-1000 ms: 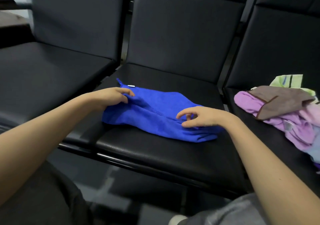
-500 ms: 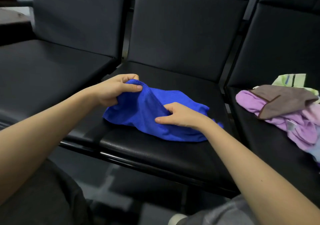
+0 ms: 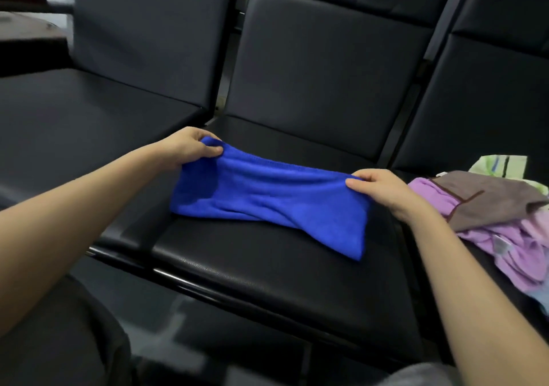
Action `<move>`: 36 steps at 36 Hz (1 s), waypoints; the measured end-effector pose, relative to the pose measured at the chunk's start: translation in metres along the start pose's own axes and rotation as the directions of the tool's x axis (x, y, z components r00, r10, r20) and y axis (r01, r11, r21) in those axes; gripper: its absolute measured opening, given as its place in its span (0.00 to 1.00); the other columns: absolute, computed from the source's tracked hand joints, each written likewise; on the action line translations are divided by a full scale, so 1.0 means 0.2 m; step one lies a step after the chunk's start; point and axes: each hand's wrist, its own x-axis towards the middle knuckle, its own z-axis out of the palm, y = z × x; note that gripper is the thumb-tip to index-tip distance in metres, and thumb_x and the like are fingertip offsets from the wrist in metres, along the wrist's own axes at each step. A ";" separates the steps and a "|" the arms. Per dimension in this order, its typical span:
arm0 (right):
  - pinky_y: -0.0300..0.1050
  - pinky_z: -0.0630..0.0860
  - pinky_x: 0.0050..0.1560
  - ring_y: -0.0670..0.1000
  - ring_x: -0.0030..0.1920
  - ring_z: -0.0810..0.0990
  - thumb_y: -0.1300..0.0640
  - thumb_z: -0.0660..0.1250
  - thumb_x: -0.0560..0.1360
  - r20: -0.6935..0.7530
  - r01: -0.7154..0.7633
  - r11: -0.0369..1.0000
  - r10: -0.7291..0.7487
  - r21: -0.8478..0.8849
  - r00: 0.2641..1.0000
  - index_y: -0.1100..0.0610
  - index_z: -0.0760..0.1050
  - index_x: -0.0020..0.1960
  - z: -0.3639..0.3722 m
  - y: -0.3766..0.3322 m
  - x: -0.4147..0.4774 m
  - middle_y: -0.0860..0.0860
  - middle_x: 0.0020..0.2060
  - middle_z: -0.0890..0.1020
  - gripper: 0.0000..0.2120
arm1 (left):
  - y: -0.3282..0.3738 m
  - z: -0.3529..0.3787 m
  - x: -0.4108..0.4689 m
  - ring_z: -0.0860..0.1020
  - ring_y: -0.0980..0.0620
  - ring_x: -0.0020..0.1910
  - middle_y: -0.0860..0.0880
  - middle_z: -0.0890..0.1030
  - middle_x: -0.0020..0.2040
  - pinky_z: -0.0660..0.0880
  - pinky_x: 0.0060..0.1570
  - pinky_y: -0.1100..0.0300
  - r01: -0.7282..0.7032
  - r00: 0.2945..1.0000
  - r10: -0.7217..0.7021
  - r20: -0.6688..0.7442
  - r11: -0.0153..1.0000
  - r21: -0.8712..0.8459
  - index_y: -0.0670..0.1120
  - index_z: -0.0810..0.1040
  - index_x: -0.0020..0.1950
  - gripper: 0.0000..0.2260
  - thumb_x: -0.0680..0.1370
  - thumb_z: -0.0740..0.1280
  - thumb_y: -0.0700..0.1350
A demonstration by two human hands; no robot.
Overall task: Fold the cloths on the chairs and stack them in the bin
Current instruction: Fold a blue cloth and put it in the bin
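A bright blue cloth [image 3: 267, 195] is stretched across the middle black chair seat [image 3: 267, 281], its lower edge lying on the seat and its upper edge lifted. My left hand [image 3: 190, 148] pinches the cloth's upper left corner. My right hand [image 3: 383, 189] pinches its upper right corner. On the right chair lies a heap of unfolded cloths: a brown one [image 3: 487, 198] on top, purple ones [image 3: 511, 252] below and a pale green striped one [image 3: 502, 164] behind. No bin is in view.
Three black padded chairs stand in a row; the left seat [image 3: 74, 118] holds nothing. A dark table edge [image 3: 26, 38] shows at the far left. My legs are at the bottom of the view, close to the front edge of the seats.
Both hands have taken the blue cloth's upper edge and pulled it apart. My right hand moved right, my left hand stayed left, and the cloth is now spread wide.
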 end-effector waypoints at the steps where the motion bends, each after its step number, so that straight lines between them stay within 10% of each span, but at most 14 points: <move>1: 0.37 0.71 0.40 0.46 0.38 0.75 0.60 0.65 0.77 -0.096 0.016 0.998 -0.010 0.062 0.995 0.57 0.79 0.42 0.02 0.00 0.03 0.50 0.37 0.80 0.06 | 0.02 0.01 0.02 0.78 0.53 0.38 0.49 0.80 0.41 0.78 0.38 0.62 -0.040 0.998 0.041 -0.045 0.999 0.024 0.46 0.79 0.51 0.04 0.78 0.66 0.40; 5: 0.32 0.69 0.33 0.45 0.36 0.72 0.62 0.65 0.77 -0.399 0.065 0.990 -0.011 0.124 0.917 0.59 0.78 0.46 0.10 0.03 0.14 0.50 0.35 0.77 0.04 | 0.05 0.08 0.14 0.76 0.53 0.41 0.49 0.78 0.42 0.70 0.34 0.64 -0.178 0.956 0.227 -0.184 0.953 0.246 0.44 0.80 0.52 0.05 0.78 0.68 0.42; 11: 0.45 0.65 0.69 0.52 0.65 0.73 0.57 0.64 0.78 -0.257 -0.059 0.990 0.024 -0.130 0.966 0.61 0.76 0.61 0.27 0.20 0.25 0.53 0.65 0.75 0.14 | -0.16 0.26 0.27 0.75 0.42 0.59 0.44 0.80 0.58 0.68 0.55 0.55 -0.099 0.959 0.237 -0.157 0.796 0.597 0.44 0.75 0.58 0.10 0.79 0.62 0.45; 15: 0.40 0.73 0.47 0.47 0.45 0.78 0.60 0.67 0.75 -0.050 0.012 1.000 -0.013 -0.023 0.999 0.59 0.80 0.50 0.29 0.10 0.24 0.52 0.45 0.81 0.06 | -0.16 0.30 0.29 0.71 0.43 0.63 0.47 0.78 0.61 0.65 0.59 0.53 -0.131 0.946 0.296 -0.129 0.718 0.684 0.47 0.73 0.62 0.12 0.79 0.61 0.47; 22: 0.43 0.79 0.51 0.50 0.45 0.83 0.61 0.71 0.73 0.369 -0.055 0.992 0.011 0.109 0.930 0.56 0.83 0.45 0.25 0.02 0.21 0.52 0.46 0.85 0.04 | -0.16 0.28 0.29 0.65 0.42 0.67 0.43 0.73 0.64 0.61 0.64 0.51 -0.093 0.975 0.212 -0.062 0.649 0.755 0.49 0.71 0.68 0.17 0.80 0.60 0.51; 29: 0.36 0.76 0.39 0.46 0.35 0.81 0.64 0.66 0.75 0.326 -0.051 0.957 -0.047 0.286 0.944 0.57 0.80 0.40 0.15 -0.01 0.15 0.49 0.35 0.83 0.07 | -0.15 0.23 0.27 0.64 0.44 0.68 0.46 0.75 0.61 0.56 0.64 0.51 -0.106 0.975 0.217 -0.054 0.663 0.741 0.49 0.73 0.65 0.13 0.81 0.58 0.48; 36: 0.44 0.72 0.51 0.47 0.44 0.78 0.57 0.72 0.72 0.218 -0.041 0.974 0.091 -0.223 0.972 0.55 0.83 0.41 -0.01 0.00 0.11 0.50 0.40 0.82 0.03 | -0.13 0.09 0.24 0.64 0.45 0.66 0.48 0.76 0.60 0.58 0.65 0.50 -0.120 0.990 0.126 0.060 0.551 0.826 0.50 0.73 0.65 0.13 0.81 0.60 0.49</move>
